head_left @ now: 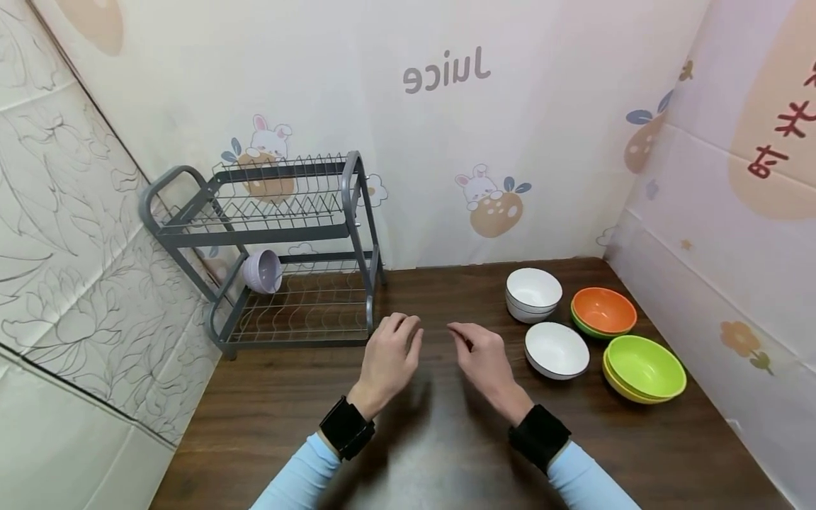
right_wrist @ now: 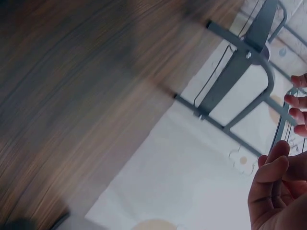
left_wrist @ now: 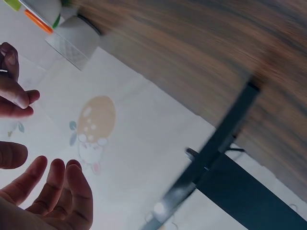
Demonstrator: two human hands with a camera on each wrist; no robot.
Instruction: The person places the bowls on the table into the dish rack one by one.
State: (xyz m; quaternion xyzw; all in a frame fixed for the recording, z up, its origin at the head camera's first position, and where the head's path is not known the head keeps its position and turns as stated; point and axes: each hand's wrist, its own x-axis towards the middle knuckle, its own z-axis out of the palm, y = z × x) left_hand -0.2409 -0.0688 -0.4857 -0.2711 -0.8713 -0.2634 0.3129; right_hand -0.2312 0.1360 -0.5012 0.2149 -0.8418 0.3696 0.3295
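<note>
My left hand [head_left: 392, 354] hovers over the table just right of the dish rack [head_left: 255, 235], its fingers loosely bent with nothing in them. Facing it across a small gap, my right hand [head_left: 487, 358] is also empty, fingertips and thumb close together. Nearest to the right hand are a single white bowl [head_left: 557, 348] and, behind it, stacked white bowls [head_left: 534, 290]. Farther right, an orange bowl [head_left: 603, 310] sits in a green one, and a lime-green bowl [head_left: 647, 365] in a yellow one [head_left: 627, 391]. Lilac bowls [head_left: 261, 272] stand tilted sideways on the rack's lower tier.
The grey rack has two wire tiers, and only the lower left end bears bowls. Behind the wooden table [head_left: 440, 453] hangs a printed cloth wall [head_left: 414, 142]. More covered walls close in the left and right sides.
</note>
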